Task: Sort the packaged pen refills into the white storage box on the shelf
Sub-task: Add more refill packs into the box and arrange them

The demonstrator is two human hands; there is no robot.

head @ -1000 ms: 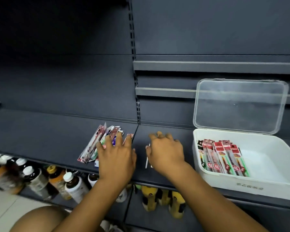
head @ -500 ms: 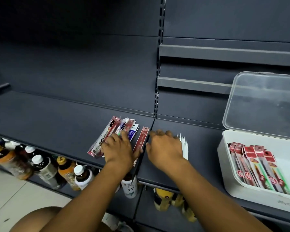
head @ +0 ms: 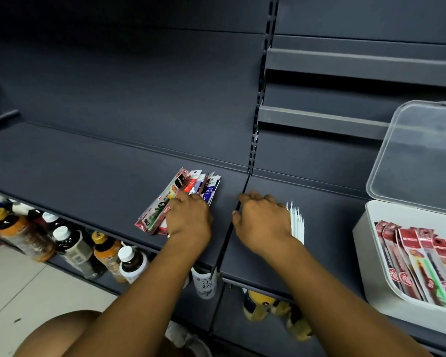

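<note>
Glossy refill packets (head: 157, 212) lie fanned left of the white storage box (head: 363, 253), my left hand (head: 188, 219) curled on them; right hand (head: 263, 221) covers white packets (head: 298, 224), grip unclear. Loosely gathered, the fan could spill.

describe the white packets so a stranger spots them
On the dark shelf, find the white storage box at right. Left of it, partly under the right hand, lies the stack. It is plain white, unlike the printed pile under the left hand.

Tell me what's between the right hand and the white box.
Head view: a stack of white packets beside the right hand, then bare shelf up to the white box.
</note>
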